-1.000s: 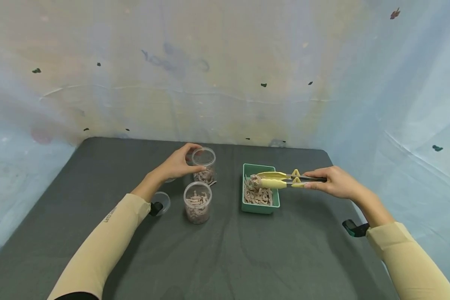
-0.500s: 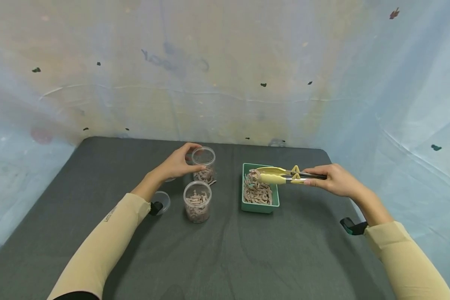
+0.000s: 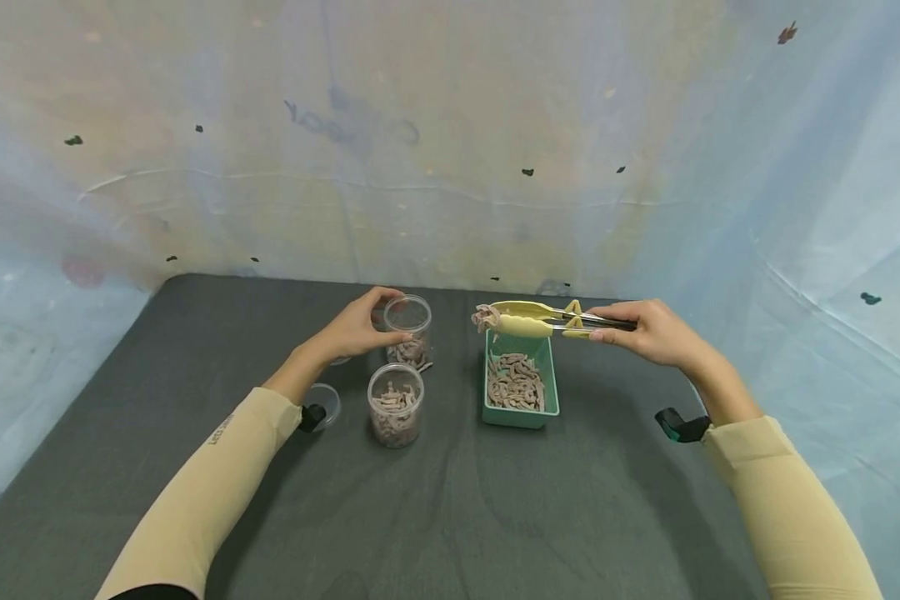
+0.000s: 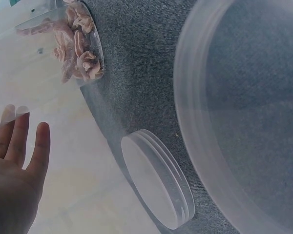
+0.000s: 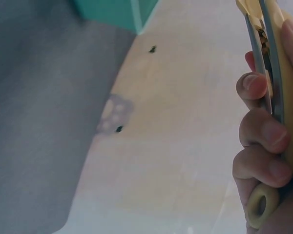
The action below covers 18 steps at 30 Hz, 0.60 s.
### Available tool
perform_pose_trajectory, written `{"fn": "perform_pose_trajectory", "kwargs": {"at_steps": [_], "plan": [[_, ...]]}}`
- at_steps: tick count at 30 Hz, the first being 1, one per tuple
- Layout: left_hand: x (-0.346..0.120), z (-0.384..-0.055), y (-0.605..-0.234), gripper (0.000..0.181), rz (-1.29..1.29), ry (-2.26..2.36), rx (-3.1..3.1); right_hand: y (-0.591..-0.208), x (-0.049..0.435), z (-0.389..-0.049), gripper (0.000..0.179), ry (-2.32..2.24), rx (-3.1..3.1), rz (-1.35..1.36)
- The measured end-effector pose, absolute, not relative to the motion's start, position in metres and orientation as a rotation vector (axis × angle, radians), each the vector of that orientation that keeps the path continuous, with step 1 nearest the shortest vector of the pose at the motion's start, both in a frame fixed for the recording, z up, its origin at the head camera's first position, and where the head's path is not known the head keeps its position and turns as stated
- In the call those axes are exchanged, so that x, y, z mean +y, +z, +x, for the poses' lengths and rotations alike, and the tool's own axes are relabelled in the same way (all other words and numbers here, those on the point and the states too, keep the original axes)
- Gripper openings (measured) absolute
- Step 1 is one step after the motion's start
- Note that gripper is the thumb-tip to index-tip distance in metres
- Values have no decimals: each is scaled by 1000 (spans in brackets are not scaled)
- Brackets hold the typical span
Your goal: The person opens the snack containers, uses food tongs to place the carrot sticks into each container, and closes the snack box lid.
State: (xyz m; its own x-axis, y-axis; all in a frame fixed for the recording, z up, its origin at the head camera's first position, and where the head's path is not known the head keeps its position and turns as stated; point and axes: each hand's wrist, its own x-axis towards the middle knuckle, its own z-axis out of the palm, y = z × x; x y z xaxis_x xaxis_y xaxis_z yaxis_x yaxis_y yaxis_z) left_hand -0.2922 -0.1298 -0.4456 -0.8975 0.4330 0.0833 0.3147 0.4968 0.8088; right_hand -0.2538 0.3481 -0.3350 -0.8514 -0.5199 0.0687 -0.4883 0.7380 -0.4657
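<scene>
My left hand (image 3: 360,323) holds the far clear plastic jar (image 3: 418,343), thumb and fingers around its side near the rim. Pinkish-grey strips (image 4: 80,46) that look like meat lie in the bottom of it. A second clear jar (image 3: 395,417), nearer to me, stands full of similar strips to about half its height. My right hand (image 3: 648,332) grips yellow-ended tongs (image 3: 527,326), squeezed on a clump of strips (image 3: 484,317). The clump hangs above the far left corner of the green tray (image 3: 521,419), where more strips (image 3: 516,382) lie.
One clear lid (image 3: 326,404) lies on the grey-covered table (image 3: 450,508) beside my left wrist. In the left wrist view another lid (image 4: 154,178) lies behind it, near the table's far edge. A pale sheet (image 3: 435,208) hangs behind the table.
My right hand has lifted the tongs with the clump of strips up out of the green tray and moved them left and away from me. The left hand stays on the jar.
</scene>
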Motion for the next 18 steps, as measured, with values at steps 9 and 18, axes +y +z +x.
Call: {"fn": "perform_pose_trajectory", "kwargs": {"at_steps": [9, 18], "plan": [[-128, -292, -448, 80, 655, 1338, 2632, -316, 305, -281, 45, -766, 2829, -886], [-120, -292, -448, 83, 643, 1333, 2628, -315, 267, -304, 48, -730, 2768, -951]]}}
